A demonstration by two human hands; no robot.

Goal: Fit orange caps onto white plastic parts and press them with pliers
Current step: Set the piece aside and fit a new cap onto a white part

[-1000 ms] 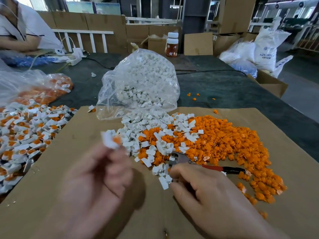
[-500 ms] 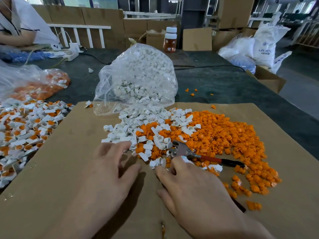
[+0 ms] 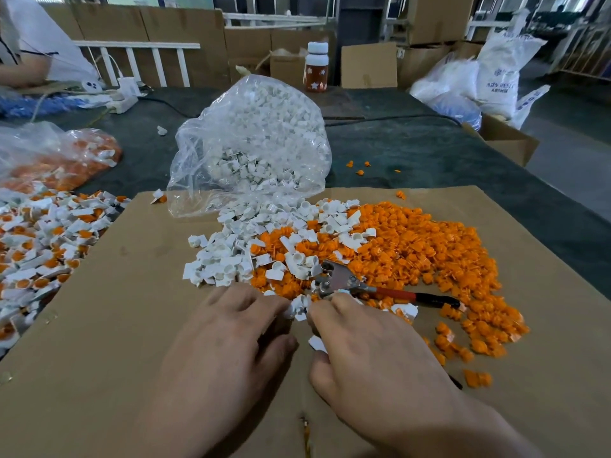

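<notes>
White plastic parts point(image 3: 231, 259) lie heaped in the middle of the cardboard sheet point(image 3: 99, 342), spilling from the mouth of a clear bag point(image 3: 251, 143) that sits over the sheet's far edge. Orange caps point(image 3: 420, 246) spread beside them toward the right edge, and the two heaps mingle where they meet.

My left hand point(image 3: 228, 342) lies palm-down at the near rim of the white heap. Its fingers point(image 3: 254, 302) are fairly straight and a little apart, the thumb held off to the side, the tips touching a few loose white pieces.

My right hand point(image 3: 373, 352) is palm-down just beside it, index finger stretched out so its tip almost meets my left fingertips over the same small cluster. One white piece shows in the gap between that finger and my thumb. My other right fingers are hidden behind the back of the hand, so I cannot tell whether they are curled on anything.

Pliers point(image 3: 344, 280) rest on the caps just beyond my right knuckles — metal head toward the white heap, red handle pointing to the right edge. Capped pieces point(image 3: 46, 239) are piled on the table point(image 3: 429, 153) off the sheet's left edge.
</notes>
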